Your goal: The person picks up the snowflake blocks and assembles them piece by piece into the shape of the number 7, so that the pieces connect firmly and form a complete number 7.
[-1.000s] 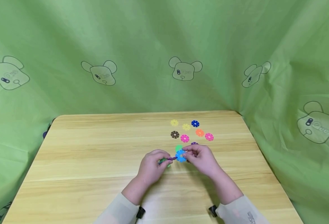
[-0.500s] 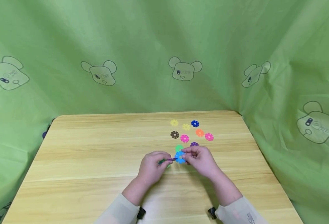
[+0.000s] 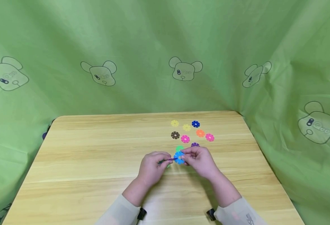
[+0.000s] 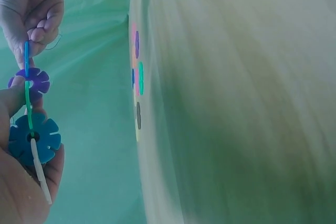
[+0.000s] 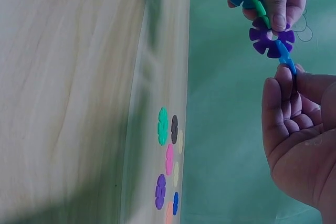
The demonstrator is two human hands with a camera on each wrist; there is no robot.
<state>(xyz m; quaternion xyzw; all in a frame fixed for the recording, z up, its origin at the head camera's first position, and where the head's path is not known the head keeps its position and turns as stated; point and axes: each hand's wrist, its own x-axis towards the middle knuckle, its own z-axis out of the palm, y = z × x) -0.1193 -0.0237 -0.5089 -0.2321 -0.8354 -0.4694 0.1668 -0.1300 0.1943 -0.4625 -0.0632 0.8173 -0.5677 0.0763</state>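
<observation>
In the head view my left hand [image 3: 153, 167] grips a short chain of notched plastic snowflake discs over the table. The left wrist view shows the chain: a white disc [image 4: 41, 177], a teal disc [image 4: 48, 141], a green disc [image 4: 29, 106] and a purple disc [image 4: 42, 85], set crosswise to one another. My left thumb and fingers pinch it around the purple and green discs. Between thumb and fingers my right hand [image 3: 201, 161] pinches a light blue disc [image 3: 177, 159]. Its edge meets the purple disc's edge; how deep the slots engage I cannot tell.
Loose discs lie on the wooden table [image 3: 83, 150] beyond my hands: two yellow, a dark blue disc [image 3: 196, 124], a dark brown disc [image 3: 172, 135], an orange disc [image 3: 200, 133], two pink, a purple disc [image 3: 195, 144] and a green disc [image 3: 179, 147]. A green curtain [image 3: 142, 93] surrounds the table.
The light blue disc and my right hand have shifted slightly left, closer to my left hand. The left hand has stayed nearly in place, still holding the chain. The loose discs have not moved.
</observation>
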